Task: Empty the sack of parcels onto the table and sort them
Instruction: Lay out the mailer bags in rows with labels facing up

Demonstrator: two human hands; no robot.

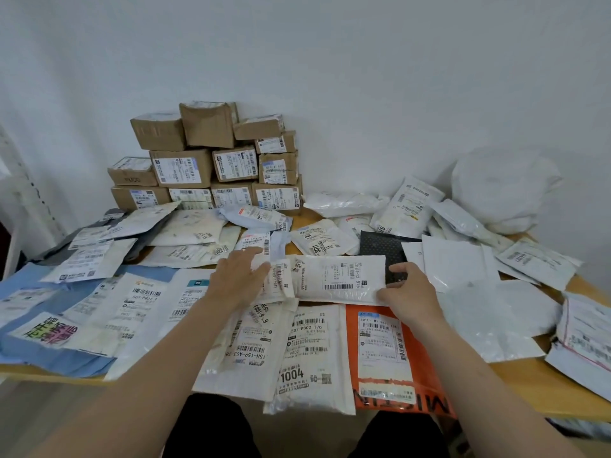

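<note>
Several flat mailer parcels cover the wooden table point(535, 391). A white padded mailer point(340, 277) with a barcode label lies in the middle. My right hand point(408, 292) pinches its right edge, thumb on top. My left hand point(239, 276) lies flat, fingers straight, on a smaller white mailer point(279, 280) just left of it. A black mailer point(380, 247) lies behind my right hand. The white sack point(502, 186) sits crumpled at the back right against the wall.
Brown cardboard boxes point(205, 160) are stacked against the wall at the back left. An orange mailer point(393, 358) and white mailers lie at the near edge, blue ones point(49, 355) at the left. More white bags point(479, 312) spread to the right.
</note>
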